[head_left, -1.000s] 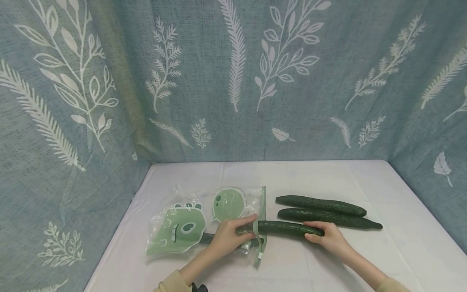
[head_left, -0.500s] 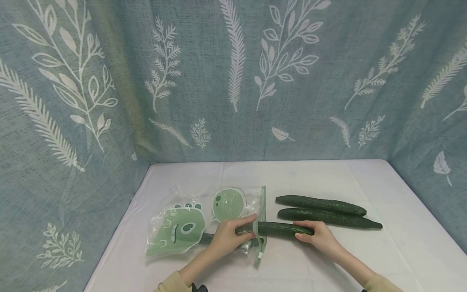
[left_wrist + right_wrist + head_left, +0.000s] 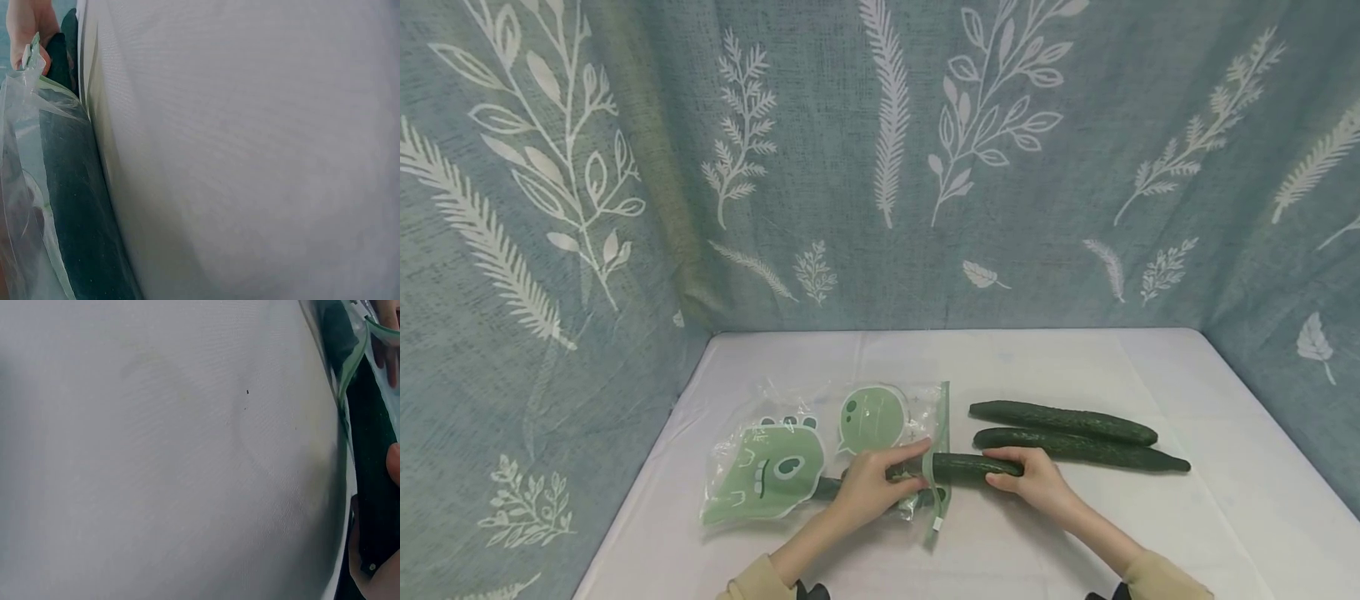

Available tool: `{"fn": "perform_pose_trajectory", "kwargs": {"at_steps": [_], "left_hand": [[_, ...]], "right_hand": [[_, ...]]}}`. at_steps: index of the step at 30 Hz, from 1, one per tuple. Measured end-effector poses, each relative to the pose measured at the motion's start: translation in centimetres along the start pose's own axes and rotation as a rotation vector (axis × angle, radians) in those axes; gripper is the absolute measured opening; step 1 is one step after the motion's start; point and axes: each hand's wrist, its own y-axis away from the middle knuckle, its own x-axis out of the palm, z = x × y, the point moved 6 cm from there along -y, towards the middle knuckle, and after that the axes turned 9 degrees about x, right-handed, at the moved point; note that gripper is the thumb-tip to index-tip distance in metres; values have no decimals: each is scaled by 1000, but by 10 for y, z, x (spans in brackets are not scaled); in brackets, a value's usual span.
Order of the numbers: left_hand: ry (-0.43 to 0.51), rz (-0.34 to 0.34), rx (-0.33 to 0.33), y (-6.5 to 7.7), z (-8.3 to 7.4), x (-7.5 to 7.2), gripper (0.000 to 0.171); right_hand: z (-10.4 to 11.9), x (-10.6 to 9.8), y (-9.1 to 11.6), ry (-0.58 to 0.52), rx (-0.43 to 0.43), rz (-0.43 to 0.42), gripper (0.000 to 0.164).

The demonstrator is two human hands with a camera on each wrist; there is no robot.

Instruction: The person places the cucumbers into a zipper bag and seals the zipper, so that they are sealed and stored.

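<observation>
A clear zip bag (image 3: 778, 467) with green cartoon prints lies on the table, its green-edged mouth facing right. My left hand (image 3: 868, 485) holds the bag at its mouth, thumb and fingers on either side of a cucumber (image 3: 958, 468). That cucumber passes partway through the opening. My right hand (image 3: 1036, 483) grips its outer end, as the right wrist view also shows on the cucumber (image 3: 372, 456). Inside the bag lies another cucumber (image 3: 827, 489), partly hidden by the print and my left hand; the left wrist view shows a cucumber (image 3: 81, 200) through the plastic.
Two more cucumbers, a rear one (image 3: 1063, 422) and a front one (image 3: 1082, 448), lie side by side just behind my right hand. The white-covered table (image 3: 1015, 358) ends against a blue-green leaf-patterned curtain (image 3: 820, 167) at the back and sides.
My right hand has moved left with the cucumber, and less of it shows outside the bag. The left hand and the bag have stayed nearly in place.
</observation>
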Motion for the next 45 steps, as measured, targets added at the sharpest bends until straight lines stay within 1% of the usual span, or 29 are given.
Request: {"fn": "perform_pose_trajectory", "kwargs": {"at_steps": [2, 5, 7, 9, 12, 20, 25, 30, 33, 41, 45], "left_hand": [[-16, -9, 28, -1, -1, 0, 48], [-21, -6, 35, -1, -2, -1, 48], [-10, 0, 30, -1, -2, -1, 48], [15, 12, 2, -1, -2, -1, 48], [26, 15, -9, -2, -3, -1, 48], [31, 24, -37, -1, -2, -1, 49], [34, 19, -36, -2, -3, -1, 50], [48, 19, -26, -2, -3, -2, 49], [52, 28, -30, -2, -3, -2, 49], [56, 26, -46, -3, -2, -1, 49], [43, 8, -32, -2, -3, -1, 49]], "right_hand": [[2, 2, -1, 1, -10, -5, 37], [5, 5, -4, -12, -19, -10, 37], [7, 7, -5, -13, -30, -10, 37], [9, 9, -6, -10, -43, -11, 37], [13, 14, -8, -6, -57, -16, 36], [21, 27, -11, -31, -94, -1, 37], [24, 37, -12, -40, -86, 0, 39], [28, 47, -12, -50, -130, 32, 39], [32, 50, -12, -64, -153, 37, 39], [41, 59, -15, -23, -214, -10, 39], [44, 65, -17, -17, -227, -29, 35]]}}
